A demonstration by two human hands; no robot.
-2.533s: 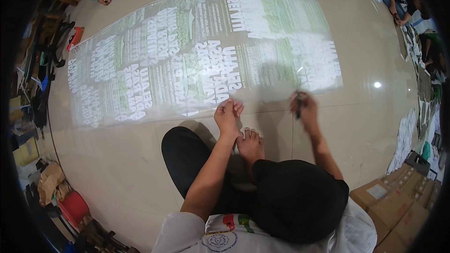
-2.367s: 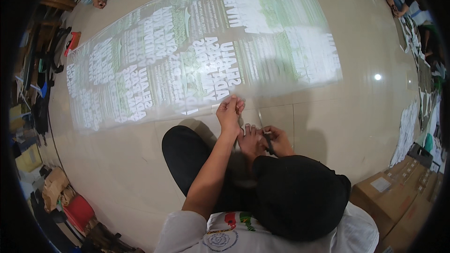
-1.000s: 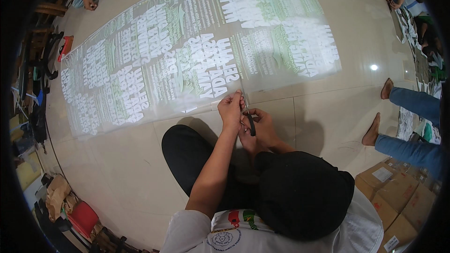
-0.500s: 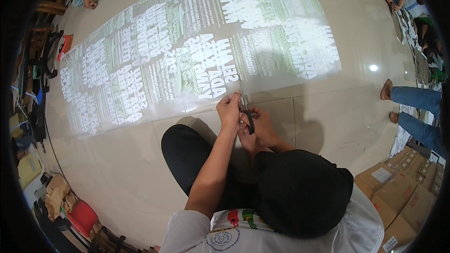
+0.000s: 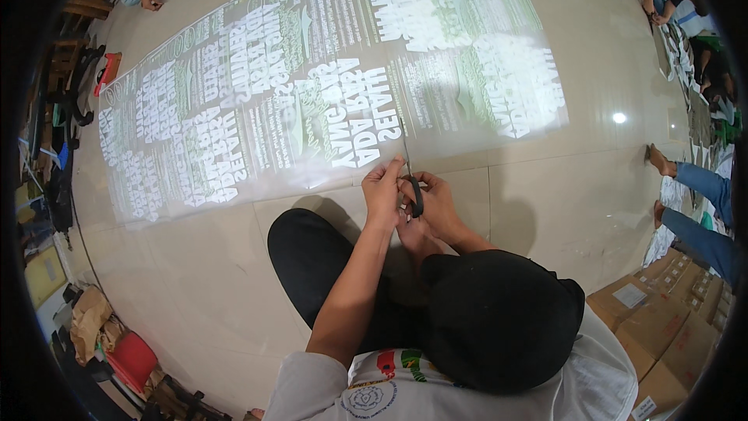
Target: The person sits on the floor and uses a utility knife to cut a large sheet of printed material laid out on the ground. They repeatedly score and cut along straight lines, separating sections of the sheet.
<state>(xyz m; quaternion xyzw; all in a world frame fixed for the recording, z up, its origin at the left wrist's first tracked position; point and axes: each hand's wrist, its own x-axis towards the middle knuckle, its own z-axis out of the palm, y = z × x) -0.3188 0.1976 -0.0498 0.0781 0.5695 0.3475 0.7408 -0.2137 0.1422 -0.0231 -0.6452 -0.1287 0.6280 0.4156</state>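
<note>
A large clear film sheet [image 5: 432, 140] printed with white and green lettering lies spread over the floor before me. My right hand [image 5: 436, 203] is closed around the black-handled scissors [image 5: 417, 197]. Their thin blades point away from me, at the sheet's near edge in the gap between two printed blocks. Just left of the blades, my left hand [image 5: 380, 193] pinches that edge between thumb and fingers. A bare foot [image 5: 418, 238] shows beneath my hands. How far the blades are apart is too small to tell.
My bent knee [image 5: 308, 257] in black is left of my arms. Cardboard boxes [image 5: 654, 316] stack at the lower right. A red object [image 5: 131, 360] and brown paper [image 5: 92, 320] sit lower left. Other people are at the top left, top right and right; one person's feet [image 5: 662, 160] show there.
My right hand and the scissors have shifted slightly forward, away from me. My left hand has stayed nearly in place at the edge. The person's feet at the right have moved further right.
</note>
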